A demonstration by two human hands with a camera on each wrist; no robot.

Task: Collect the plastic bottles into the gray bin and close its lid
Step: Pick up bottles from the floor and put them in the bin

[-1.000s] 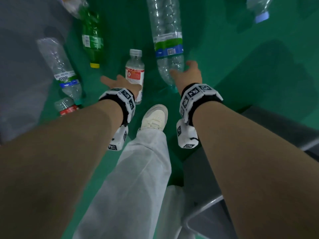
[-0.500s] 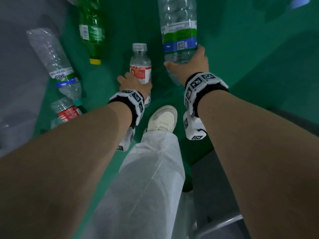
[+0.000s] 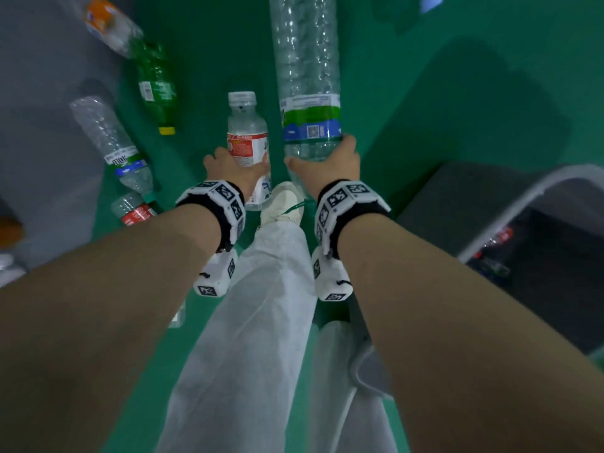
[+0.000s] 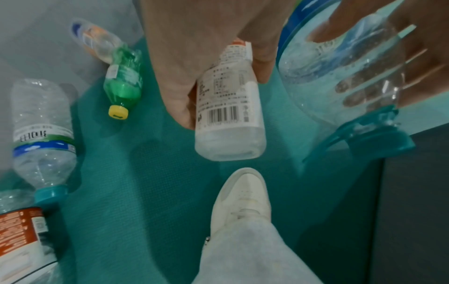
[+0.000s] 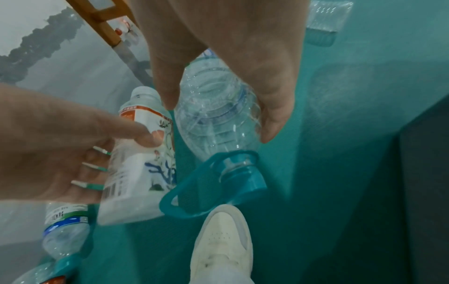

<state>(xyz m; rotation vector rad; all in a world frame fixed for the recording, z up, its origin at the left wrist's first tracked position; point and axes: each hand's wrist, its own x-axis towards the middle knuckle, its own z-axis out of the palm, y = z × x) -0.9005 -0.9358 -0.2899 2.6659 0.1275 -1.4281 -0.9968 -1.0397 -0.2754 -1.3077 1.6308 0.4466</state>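
Note:
My left hand [image 3: 232, 167] grips a small clear bottle with a red-and-white label [image 3: 247, 142], thumb and fingers wrapped round its body [image 4: 228, 107]. A big clear water bottle with a green-and-blue label [image 3: 307, 93] is held near its neck by my right hand [image 3: 330, 158]; its teal cap and carry loop [image 5: 233, 173] point down toward my shoe. Both bottles are lifted off the green floor. The gray bin [image 3: 510, 223] stands open at the right, with bottles dimly visible inside.
More bottles lie on the floor at the left: a green one with a yellow cap [image 3: 157, 86], a clear one with a blue band [image 3: 114, 145], a red-labelled one [image 3: 134, 212] and an orange-labelled one [image 3: 108, 24]. My white shoe [image 3: 284, 202] and trouser leg are between the arms.
Both hands reached forward, closed on their bottles and lifted them. The bin has come back into view at the right.

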